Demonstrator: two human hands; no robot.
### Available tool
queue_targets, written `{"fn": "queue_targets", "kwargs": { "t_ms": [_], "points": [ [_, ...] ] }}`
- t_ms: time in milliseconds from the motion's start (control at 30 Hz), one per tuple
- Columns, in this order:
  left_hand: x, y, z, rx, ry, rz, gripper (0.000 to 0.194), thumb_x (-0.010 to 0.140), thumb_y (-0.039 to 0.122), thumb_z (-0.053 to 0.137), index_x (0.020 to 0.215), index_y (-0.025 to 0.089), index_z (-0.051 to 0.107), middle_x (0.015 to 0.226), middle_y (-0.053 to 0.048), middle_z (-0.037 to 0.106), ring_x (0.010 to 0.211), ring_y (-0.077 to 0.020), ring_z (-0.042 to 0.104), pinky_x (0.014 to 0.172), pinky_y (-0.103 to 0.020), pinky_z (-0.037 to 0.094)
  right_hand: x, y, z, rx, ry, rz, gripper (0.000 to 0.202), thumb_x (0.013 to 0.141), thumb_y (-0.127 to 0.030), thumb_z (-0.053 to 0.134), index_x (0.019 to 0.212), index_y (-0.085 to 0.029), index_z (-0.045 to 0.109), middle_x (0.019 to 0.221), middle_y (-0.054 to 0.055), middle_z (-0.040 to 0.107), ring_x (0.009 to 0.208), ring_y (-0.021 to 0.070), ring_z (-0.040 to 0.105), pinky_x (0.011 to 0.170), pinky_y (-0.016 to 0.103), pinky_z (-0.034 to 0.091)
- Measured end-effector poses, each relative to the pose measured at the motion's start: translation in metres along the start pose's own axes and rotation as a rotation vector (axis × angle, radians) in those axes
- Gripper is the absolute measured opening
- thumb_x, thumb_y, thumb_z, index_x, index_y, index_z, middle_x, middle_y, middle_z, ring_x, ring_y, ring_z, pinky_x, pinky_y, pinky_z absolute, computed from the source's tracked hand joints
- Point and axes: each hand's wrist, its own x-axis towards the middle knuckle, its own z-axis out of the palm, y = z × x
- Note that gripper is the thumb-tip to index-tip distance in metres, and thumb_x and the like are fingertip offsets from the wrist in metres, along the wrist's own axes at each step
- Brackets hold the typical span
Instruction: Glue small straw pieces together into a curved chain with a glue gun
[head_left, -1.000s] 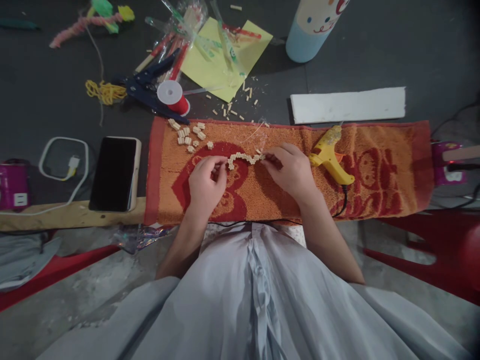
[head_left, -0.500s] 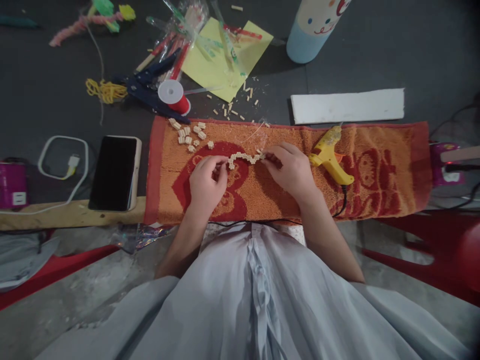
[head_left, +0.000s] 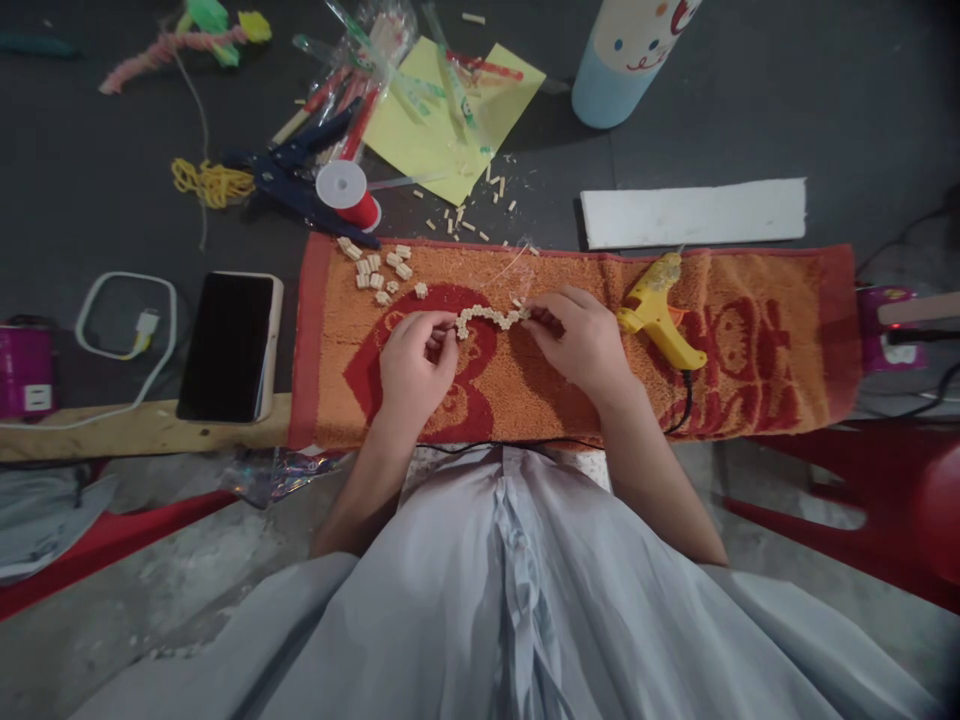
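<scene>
A wavy chain of small pale wooden pieces (head_left: pixel 491 314) stretches between my two hands over the orange and red towel (head_left: pixel 555 400). My left hand (head_left: pixel 420 360) pinches its left end between thumb and fingers. At the other end, my right hand (head_left: pixel 581 335) is closed on the chain, its fingertips partly hidden. Several small bundles of pale sticks (head_left: pixel 375 270) lie on the towel, up and left of the chain. A yellow glue gun (head_left: pixel 661 312) rests on the towel to the right of my right hand.
Beyond the towel lie a spool of red thread (head_left: pixel 352 196), dark blue pliers (head_left: pixel 292 175), yellow paper (head_left: pixel 420 140) and a white strip (head_left: pixel 694 213). A bottle (head_left: pixel 619 80) stands at the back. At left are a phone (head_left: pixel 227 345) and a white cable (head_left: pixel 171 330).
Almost nothing differs. Both hands stay in place on the chain, with at most a very slight shift of the left fingers.
</scene>
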Motion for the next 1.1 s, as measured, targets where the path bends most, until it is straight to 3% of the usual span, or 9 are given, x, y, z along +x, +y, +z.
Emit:
{"fn": "queue_targets", "kwargs": {
  "t_ms": [1100],
  "points": [
    [0.0003, 0.0009, -0.0007, 0.025, -0.035, 0.008, 0.016, 0.088, 0.015, 0.054, 0.100, 0.017, 0.065, 0.093, -0.004, 0.067, 0.076, -0.0116, 0.062, 0.073, -0.024, 0.053, -0.0053, -0.0060, 0.0021, -0.099, 0.041, -0.001, 0.006, 0.087, -0.023, 0.061, 0.089, -0.020, 0.066, 0.084, 0.008, 0.069, 0.081, 0.0251, 0.062, 0.073, 0.037, 0.049]
  ]
}}
